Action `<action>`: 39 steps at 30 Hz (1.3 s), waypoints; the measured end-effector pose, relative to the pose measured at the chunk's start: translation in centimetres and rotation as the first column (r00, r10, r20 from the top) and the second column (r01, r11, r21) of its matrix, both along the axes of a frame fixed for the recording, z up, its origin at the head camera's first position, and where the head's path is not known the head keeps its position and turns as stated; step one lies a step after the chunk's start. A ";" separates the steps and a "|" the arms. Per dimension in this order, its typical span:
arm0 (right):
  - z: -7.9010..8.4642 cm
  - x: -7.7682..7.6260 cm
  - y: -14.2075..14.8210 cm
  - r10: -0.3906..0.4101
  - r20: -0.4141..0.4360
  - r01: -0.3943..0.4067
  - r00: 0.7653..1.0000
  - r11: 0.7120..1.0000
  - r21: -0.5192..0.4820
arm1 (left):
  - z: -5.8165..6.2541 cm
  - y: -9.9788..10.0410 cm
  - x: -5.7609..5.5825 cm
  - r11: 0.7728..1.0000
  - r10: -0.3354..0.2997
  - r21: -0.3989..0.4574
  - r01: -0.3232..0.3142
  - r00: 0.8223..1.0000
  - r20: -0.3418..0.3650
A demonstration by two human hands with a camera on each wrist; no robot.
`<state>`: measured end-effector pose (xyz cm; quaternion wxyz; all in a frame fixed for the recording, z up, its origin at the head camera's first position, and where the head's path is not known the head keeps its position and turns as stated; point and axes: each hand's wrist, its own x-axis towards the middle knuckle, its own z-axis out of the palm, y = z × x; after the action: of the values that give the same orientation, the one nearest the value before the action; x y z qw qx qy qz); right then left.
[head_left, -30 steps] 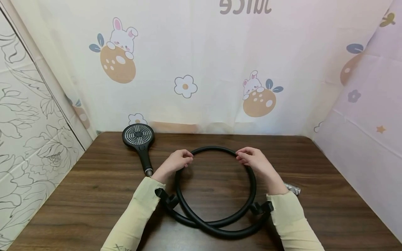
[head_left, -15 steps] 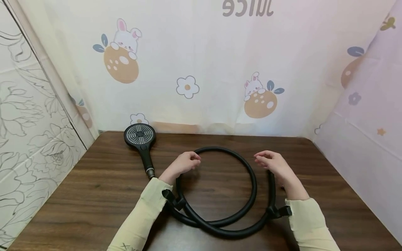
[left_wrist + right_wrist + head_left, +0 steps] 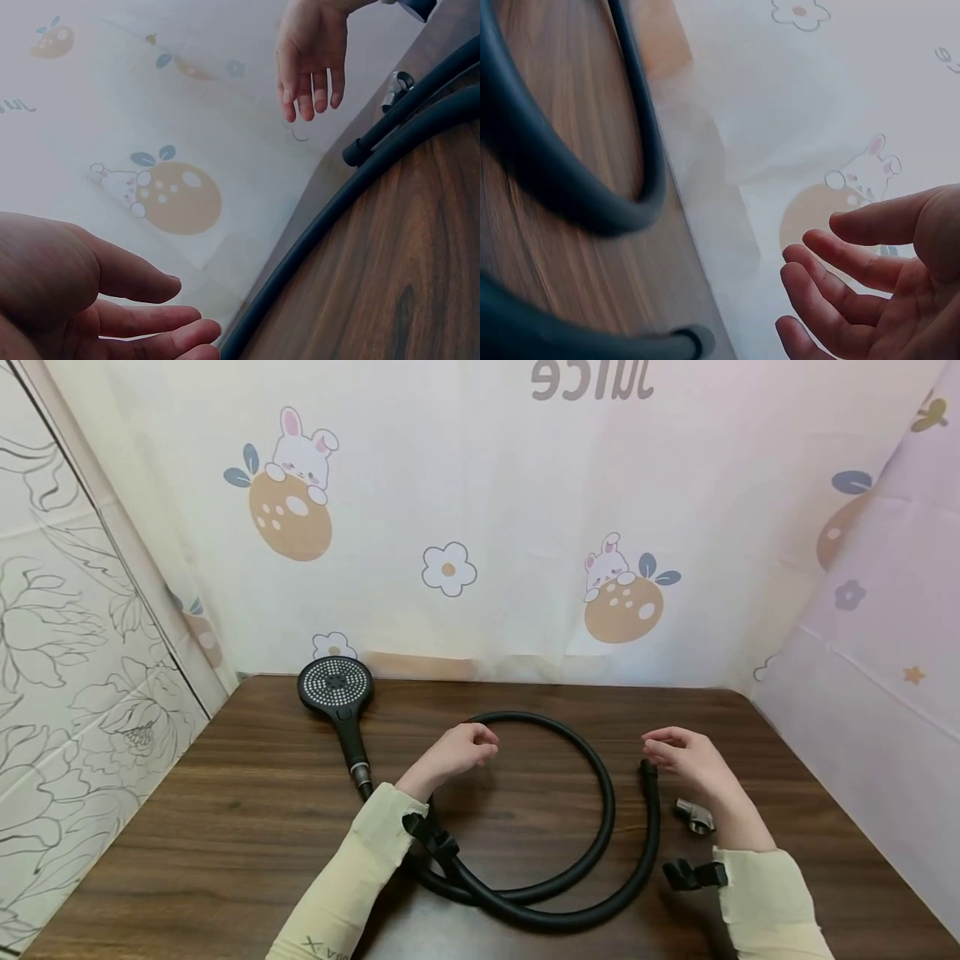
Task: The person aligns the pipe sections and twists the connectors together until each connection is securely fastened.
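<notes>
Below: brown wood-grain tabletop (image 3: pixel 187 827) | Atop: looped black hose (image 3: pixel 555 920) | Behind: rabbit-print cloth (image 3: pixel 517 510)

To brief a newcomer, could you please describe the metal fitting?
On the brown table, find the free end of the black hose, near the right hand. The metal fitting lies right of that end, short and silvery, unlike the long hose.

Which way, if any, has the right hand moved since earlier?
Yes, the right hand moved right: earlier below the right printed rabbit, now below and to its right.

Hose (image 3: pixel 566 921) & shwr head (image 3: pixel 338 692) are blk, tbl (image 3: pixel 195 852) brn wood-grain.
</notes>
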<state>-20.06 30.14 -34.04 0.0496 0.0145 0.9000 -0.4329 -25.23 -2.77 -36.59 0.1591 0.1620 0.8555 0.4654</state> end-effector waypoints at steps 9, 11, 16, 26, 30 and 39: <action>0.1 1.3 2.5 -0.006 0.020 0.006 1.000 0.999 0.033 | 0.1 1.9 0.4 0.998 -0.047 -0.033 0.046 0.999 -0.026; 0.1 1.5 3.1 -0.011 0.020 0.010 1.000 0.999 0.033 | 0.2 2.3 0.4 0.998 -0.054 -0.026 0.053 0.998 -0.019; -0.2 1.6 3.8 -0.007 0.031 0.006 0.999 0.999 0.046 | 0.2 2.9 0.5 0.998 -0.042 -0.041 0.041 0.999 -0.011; -0.5 1.5 4.5 -0.017 0.043 0.013 0.999 0.997 0.080 | 0.2 5.1 0.4 0.995 -0.080 -0.053 0.079 0.997 -0.012; -0.8 1.7 4.9 -0.019 0.068 0.012 0.997 0.995 0.100 | 0.1 6.1 0.6 0.992 -0.111 -0.057 0.111 0.994 0.004; -1.4 2.0 5.1 0.023 0.100 -0.036 0.995 0.990 0.134 | 0.0 8.4 0.9 0.989 -0.137 -0.060 0.138 0.990 0.018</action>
<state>-18.02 35.25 -35.45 0.0990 0.0257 0.9240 -0.3685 -24.31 5.60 -36.64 0.2017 0.2124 0.8550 0.4281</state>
